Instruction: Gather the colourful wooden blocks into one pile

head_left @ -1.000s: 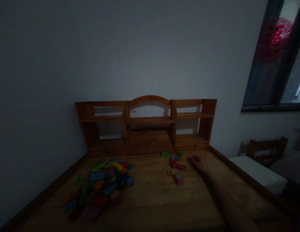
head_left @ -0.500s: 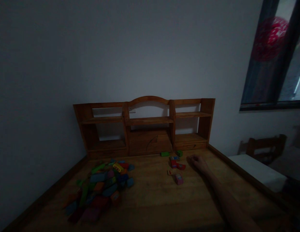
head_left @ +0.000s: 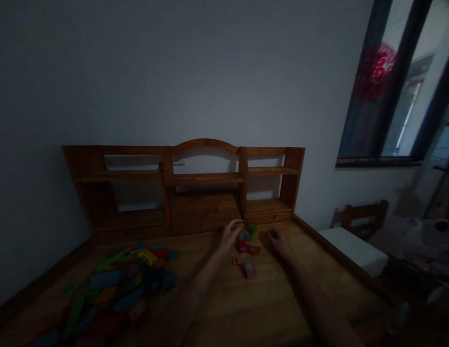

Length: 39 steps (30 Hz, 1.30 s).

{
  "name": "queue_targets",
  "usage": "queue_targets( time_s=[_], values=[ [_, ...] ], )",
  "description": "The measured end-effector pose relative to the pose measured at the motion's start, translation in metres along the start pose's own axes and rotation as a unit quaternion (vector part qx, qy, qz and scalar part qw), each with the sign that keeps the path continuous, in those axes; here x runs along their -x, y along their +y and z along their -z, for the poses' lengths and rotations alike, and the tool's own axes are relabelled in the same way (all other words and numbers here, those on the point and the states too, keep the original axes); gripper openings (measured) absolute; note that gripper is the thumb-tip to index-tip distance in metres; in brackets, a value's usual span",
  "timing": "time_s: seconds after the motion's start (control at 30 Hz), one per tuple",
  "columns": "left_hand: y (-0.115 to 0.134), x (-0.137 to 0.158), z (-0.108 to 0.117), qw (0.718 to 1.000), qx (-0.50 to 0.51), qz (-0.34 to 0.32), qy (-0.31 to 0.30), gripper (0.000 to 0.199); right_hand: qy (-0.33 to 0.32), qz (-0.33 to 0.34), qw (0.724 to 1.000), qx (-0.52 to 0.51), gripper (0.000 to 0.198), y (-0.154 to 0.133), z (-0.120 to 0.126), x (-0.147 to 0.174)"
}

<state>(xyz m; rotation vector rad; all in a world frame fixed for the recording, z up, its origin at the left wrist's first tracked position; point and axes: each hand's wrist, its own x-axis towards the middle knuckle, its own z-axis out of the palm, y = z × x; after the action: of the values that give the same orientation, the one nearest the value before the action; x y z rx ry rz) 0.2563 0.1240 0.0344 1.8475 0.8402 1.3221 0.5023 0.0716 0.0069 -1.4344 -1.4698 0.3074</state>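
Note:
My left hand (head_left: pixel 230 234) reaches over the table just left of the small blocks, fingers stretched out, with no held thing visible. A green block (head_left: pixel 252 229) stands just right of its fingertips. On the right, my right hand (head_left: pixel 279 241) rests on the tabletop with curled fingers; whatever they may hold is hidden. Between the hands are a blue block (head_left: pixel 247 236), a red block (head_left: pixel 242 246) and a red curved block (head_left: pixel 253 249). Nearer to me lie a pink block (head_left: pixel 249 270) and a small light piece with red (head_left: pixel 236 260).
A large pile of coloured blocks (head_left: pixel 115 289) covers the table's left side. Behind stands a wooden shelf unit (head_left: pixel 204 179) against the wall. Raised edging (head_left: pixel 340 258) borders the table on the right, with a chair (head_left: pixel 365 217) and white surface (head_left: pixel 354 248) beyond.
My left hand has come into view and reached toward the shelf, where it now covers the spot of a green block. The view has turned right; my right hand stays beside the blocks.

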Motion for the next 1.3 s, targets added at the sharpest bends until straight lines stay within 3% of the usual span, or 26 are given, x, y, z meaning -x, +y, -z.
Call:
queue_targets(
  time_s=[0.3, 0.47, 0.8, 1.07, 1.3],
  values=[
    [-0.035, -0.005, -0.024, 0.992, -0.073, -0.065, -0.074, 0.036, -0.009, 0.041, 0.999, 0.027, 0.031, -0.005, -0.015, -0.007],
    [-0.035, -0.003, -0.030, 0.991, -0.089, -0.059, -0.075, 0.031, -0.049, 0.077, 0.995, 0.031, 0.029, -0.012, -0.029, -0.005],
    [-0.037, 0.004, -0.028, 0.977, -0.165, -0.106, -0.087, 0.027, -0.127, 0.169, 0.970, 0.123, 0.064, -0.009, -0.035, 0.003],
    [-0.026, 0.006, -0.016, 0.964, -0.219, -0.122, -0.089, 0.029, -0.132, 0.152, 0.967, 0.153, 0.062, -0.010, -0.040, 0.007],
    [-0.025, 0.008, -0.012, 0.960, -0.239, -0.114, -0.091, 0.030, -0.134, 0.169, 0.969, 0.120, 0.058, -0.020, -0.039, 0.007]
  ],
)
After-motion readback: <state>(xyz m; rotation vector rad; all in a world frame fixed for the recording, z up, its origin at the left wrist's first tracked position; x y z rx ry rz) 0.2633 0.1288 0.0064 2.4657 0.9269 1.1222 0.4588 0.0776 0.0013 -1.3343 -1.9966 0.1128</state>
